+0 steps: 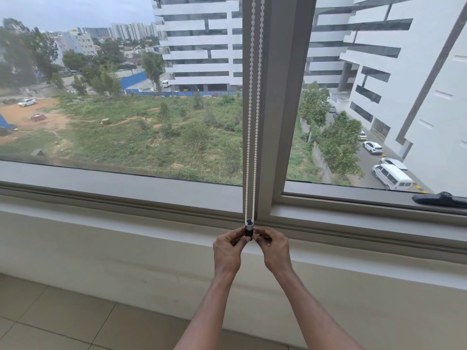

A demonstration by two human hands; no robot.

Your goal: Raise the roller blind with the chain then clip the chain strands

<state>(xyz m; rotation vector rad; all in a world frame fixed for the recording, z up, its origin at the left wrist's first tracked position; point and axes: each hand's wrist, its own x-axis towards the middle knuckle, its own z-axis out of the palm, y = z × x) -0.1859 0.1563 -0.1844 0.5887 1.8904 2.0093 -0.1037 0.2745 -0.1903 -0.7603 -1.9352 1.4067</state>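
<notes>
Clip (249, 227) under the bead chain (253, 122) is pinched between curled fingers (239, 234) of left hand (228, 250) and right hand (275, 250).

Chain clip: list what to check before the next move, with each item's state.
1. Blind off the glass: ok, as far as the view reaches.
2. Both strands enter the clip side by side: ok.
3. Left hand pinches the clip: ok.
4. Right hand pinches the clip: ok.
5. Clip locked on the strands: cannot tell.
</notes>
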